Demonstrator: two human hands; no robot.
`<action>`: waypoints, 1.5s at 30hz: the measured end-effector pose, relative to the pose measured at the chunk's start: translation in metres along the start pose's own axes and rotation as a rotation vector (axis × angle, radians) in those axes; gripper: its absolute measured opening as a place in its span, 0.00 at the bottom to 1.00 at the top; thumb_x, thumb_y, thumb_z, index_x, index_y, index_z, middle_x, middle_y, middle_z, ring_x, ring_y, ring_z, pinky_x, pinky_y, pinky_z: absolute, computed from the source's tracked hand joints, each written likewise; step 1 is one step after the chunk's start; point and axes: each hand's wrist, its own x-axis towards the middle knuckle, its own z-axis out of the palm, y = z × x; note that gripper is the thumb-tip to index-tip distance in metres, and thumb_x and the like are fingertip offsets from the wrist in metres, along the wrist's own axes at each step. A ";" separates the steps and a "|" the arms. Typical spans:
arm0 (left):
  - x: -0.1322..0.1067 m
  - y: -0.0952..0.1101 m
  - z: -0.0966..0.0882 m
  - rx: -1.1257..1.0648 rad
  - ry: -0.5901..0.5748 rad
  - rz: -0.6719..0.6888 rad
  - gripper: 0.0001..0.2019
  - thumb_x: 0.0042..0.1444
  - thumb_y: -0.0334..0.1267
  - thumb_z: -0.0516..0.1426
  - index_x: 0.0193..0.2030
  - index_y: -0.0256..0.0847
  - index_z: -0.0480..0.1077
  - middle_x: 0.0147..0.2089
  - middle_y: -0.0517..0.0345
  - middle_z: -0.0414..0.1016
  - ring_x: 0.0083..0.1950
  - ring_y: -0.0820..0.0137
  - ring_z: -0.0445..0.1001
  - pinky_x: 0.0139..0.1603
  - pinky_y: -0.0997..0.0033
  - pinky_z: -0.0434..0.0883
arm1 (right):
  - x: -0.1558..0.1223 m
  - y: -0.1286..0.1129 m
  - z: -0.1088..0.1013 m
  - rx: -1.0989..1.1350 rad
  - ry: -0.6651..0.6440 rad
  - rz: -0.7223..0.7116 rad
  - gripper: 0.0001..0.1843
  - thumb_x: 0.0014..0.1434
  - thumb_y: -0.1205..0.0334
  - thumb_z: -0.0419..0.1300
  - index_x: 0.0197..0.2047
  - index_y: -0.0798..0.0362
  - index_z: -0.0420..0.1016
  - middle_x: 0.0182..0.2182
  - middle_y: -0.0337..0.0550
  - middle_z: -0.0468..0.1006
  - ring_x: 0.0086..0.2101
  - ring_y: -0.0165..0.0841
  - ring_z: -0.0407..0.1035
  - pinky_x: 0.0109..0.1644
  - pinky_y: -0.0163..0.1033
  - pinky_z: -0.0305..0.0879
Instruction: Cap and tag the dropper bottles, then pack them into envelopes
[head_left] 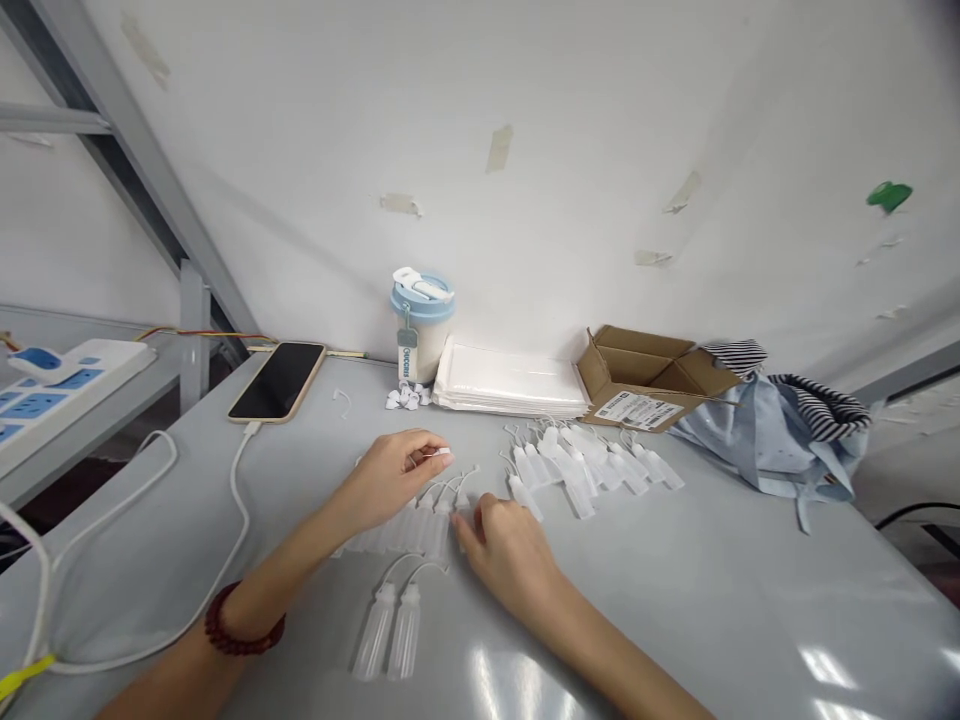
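My left hand [390, 480], with a dark red bead bracelet [244, 619] on its wrist, pinches a small white piece [442, 452] between its fingertips. Just below it lies a row of translucent plastic tubes with thin white loops [409, 530]. My right hand [506, 550] rests on the grey table [675, 590], its fingers apart at the row's right end. A pair of the same tubes [390, 630] lies nearer me, and a larger overlapping batch [592, 465] lies to the right.
Behind the tubes stand a blue-lidded cup [420, 325], a small heap of white tags [406, 397], a stack of white sheets [510, 380] and an open cardboard box [637, 380]. A blue striped cloth [780, 440] lies right; a phone [277, 382] and power strip [60, 390] lie left.
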 end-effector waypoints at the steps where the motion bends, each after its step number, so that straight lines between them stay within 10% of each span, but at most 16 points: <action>1: 0.000 0.001 0.000 -0.029 -0.018 -0.021 0.15 0.59 0.46 0.52 0.39 0.39 0.73 0.36 0.57 0.77 0.34 0.68 0.73 0.34 0.72 0.68 | 0.000 0.001 0.000 0.012 -0.004 0.004 0.14 0.62 0.61 0.53 0.28 0.58 0.73 0.23 0.51 0.77 0.25 0.38 0.71 0.25 0.38 0.44; 10: 0.000 0.001 0.001 -0.214 -0.163 -0.158 0.17 0.57 0.49 0.54 0.41 0.37 0.73 0.29 0.61 0.71 0.30 0.71 0.68 0.29 0.74 0.65 | 0.002 0.027 0.004 0.300 0.017 -0.015 0.13 0.63 0.58 0.51 0.29 0.55 0.67 0.21 0.40 0.70 0.23 0.30 0.65 0.26 0.34 0.52; 21: -0.003 0.004 -0.001 -0.414 -0.366 -0.085 0.15 0.60 0.46 0.53 0.48 0.40 0.73 0.27 0.64 0.69 0.32 0.72 0.69 0.37 0.73 0.66 | -0.002 0.028 -0.014 1.486 -0.292 -0.080 0.17 0.61 0.50 0.55 0.30 0.56 0.69 0.27 0.38 0.67 0.20 0.23 0.59 0.20 0.29 0.53; 31: -0.010 0.010 0.014 -0.174 -0.281 -0.071 0.13 0.60 0.43 0.52 0.40 0.39 0.75 0.24 0.64 0.65 0.28 0.72 0.66 0.31 0.73 0.63 | -0.001 0.029 -0.002 1.196 -0.083 -0.024 0.24 0.58 0.39 0.54 0.27 0.54 0.64 0.17 0.28 0.53 0.18 0.22 0.48 0.19 0.30 0.45; 38: -0.009 0.016 0.014 -0.179 -0.227 0.155 0.11 0.58 0.36 0.54 0.31 0.40 0.78 0.37 0.56 0.76 0.35 0.71 0.71 0.37 0.73 0.67 | -0.002 0.033 -0.014 1.577 -0.469 0.181 0.22 0.56 0.41 0.57 0.27 0.53 0.64 0.14 0.24 0.46 0.15 0.20 0.34 0.15 0.29 0.31; 45: -0.012 0.013 0.019 -0.268 -0.217 -0.136 0.14 0.57 0.46 0.56 0.39 0.39 0.74 0.25 0.62 0.71 0.25 0.72 0.70 0.28 0.73 0.70 | -0.003 0.029 -0.012 1.457 -0.251 0.122 0.26 0.54 0.38 0.57 0.23 0.53 0.60 0.14 0.25 0.51 0.14 0.19 0.40 0.14 0.29 0.36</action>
